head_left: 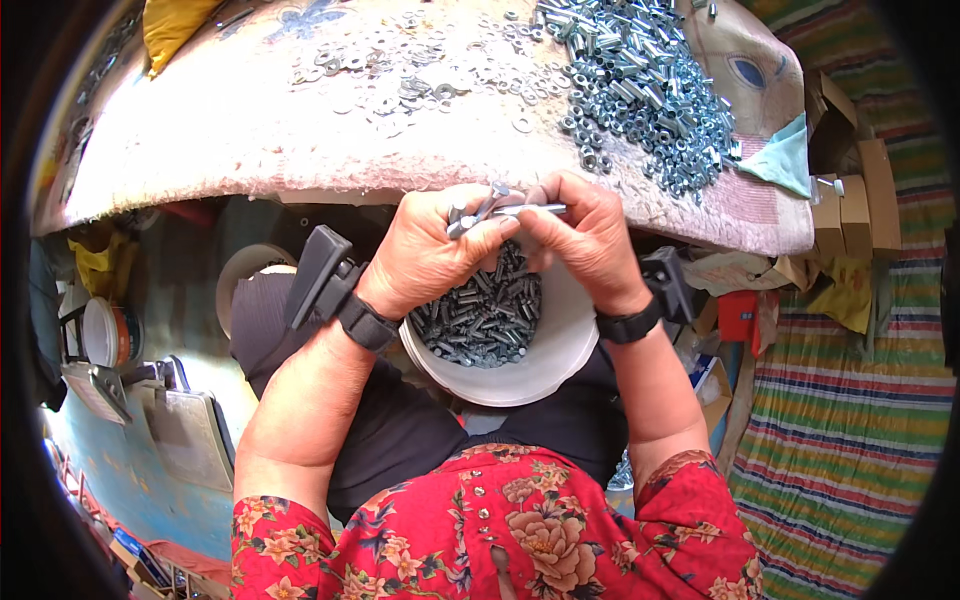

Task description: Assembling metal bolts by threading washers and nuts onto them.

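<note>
Both my hands are raised over a white bucket (565, 365) between my knees, at the near edge of the covered table. My left hand (420, 250) is closed around several silver metal bolts (462, 222), their ends sticking out past the fingers. One of them lies sideways, pointing to the right. The thumb and fingers of my right hand (590, 235) pinch that bolt's far end (545, 209); any small part there is hidden by the fingers. Many similar bolts (480, 320) fill the bottom of the bucket.
On the pale fleecy table cover (230, 130) lie scattered flat washers (410, 90) and, to the right, a heap of nuts and metal sleeves (650, 90). A light green cloth (780, 160) hangs at the right corner. Cardboard boxes (850, 215) stand beyond it.
</note>
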`<state>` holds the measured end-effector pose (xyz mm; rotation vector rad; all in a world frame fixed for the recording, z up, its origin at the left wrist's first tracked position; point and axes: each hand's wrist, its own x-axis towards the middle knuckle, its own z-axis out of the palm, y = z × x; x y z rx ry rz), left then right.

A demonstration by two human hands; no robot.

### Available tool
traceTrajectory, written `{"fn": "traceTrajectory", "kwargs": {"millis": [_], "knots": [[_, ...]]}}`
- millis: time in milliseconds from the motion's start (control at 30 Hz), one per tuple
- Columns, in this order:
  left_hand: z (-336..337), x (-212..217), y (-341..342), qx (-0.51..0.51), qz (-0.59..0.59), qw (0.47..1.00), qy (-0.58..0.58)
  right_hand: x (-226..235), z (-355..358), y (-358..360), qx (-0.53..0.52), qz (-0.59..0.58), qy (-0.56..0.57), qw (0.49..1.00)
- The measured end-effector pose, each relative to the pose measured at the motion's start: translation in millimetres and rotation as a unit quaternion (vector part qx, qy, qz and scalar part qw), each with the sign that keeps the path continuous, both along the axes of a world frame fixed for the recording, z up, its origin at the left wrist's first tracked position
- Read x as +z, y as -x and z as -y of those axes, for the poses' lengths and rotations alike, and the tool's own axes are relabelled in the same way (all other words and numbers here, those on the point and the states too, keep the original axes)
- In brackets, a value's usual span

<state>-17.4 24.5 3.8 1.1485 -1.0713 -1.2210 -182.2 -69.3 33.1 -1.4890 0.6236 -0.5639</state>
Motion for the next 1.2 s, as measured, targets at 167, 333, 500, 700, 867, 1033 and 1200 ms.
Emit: {"fn": "traceTrajectory", "kwargs": {"millis": [167,333,500,700,867,1033,1200], "knots": [[-3,5,-5,0.019,-0.030,0.999,-0.025,-2,-4,-15,0.003,-0.015,0.015,1.000],[0,4,-9,0.067,-0.131,0.988,-0.045,3,51,-35,-0.117,-0.101,0.268,0.951],[5,3,-14,0.099,-0.223,0.968,-0.060,-16,104,-46,-0.160,-0.288,0.509,0.795],[4,-3,-17,0.112,-0.248,0.961,-0.046,-29,105,-56,-0.145,-0.341,0.573,0.731],[5,-2,-19,0.119,-0.255,0.958,-0.058,-25,102,-47,-0.155,-0.262,0.567,0.766],[4,-2,-19,0.119,-0.267,0.955,-0.060,-24,80,-40,-0.054,-0.197,0.610,0.766],[6,-2,-19,0.124,-0.270,0.953,-0.062,-11,76,-35,-0.100,-0.189,0.503,0.838]]}}
